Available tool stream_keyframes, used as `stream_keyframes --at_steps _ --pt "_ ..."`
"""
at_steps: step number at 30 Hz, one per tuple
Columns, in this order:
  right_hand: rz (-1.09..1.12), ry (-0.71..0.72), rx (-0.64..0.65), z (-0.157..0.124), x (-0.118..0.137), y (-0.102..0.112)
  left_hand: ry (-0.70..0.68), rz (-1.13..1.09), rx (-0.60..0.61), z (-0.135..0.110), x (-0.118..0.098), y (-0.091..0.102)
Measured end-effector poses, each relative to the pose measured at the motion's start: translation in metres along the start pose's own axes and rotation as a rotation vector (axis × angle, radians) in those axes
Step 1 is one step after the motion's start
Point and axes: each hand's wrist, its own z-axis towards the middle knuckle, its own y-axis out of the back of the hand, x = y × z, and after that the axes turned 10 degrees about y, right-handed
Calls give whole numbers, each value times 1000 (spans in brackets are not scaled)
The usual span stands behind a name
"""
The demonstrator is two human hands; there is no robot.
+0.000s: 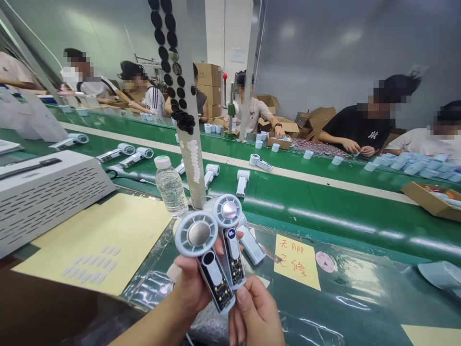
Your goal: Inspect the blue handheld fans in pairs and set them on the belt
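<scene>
Left hand (190,288) closed around a pale-blue plastic handheld fan with silver hub (196,235), right hand (255,312) curled around a second identical fan (230,226), both above the dark-green work mat (345,298), black circuit boards (220,294) exposed, more pale-blue fans (242,182) lying on the far green conveyor belt (324,216).

TABLE: long green belt-covered table (324,214) | ON IT: white-and-grey handheld fans (242,182), lying apart in a loose row | clear plastic water bottle (170,186) with white cap, upright | pale yellow paper sheet (93,240) bearing small grey oblong pads (90,264) | yellow paper note (297,262) with red handwriting | grey slotted metal box (46,197)
</scene>
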Motion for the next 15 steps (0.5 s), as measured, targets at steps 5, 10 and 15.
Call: stream_keyframes --at_steps 5,10,15 --pt "-74 45 46 3 -5 3 28 13 43 1 -2 2" --pt "-319 259 171 14 18 22 36 69 114 0 -16 -1" --pt "-562 452 225 21 30 44 76 212 45 -9 -17 3"
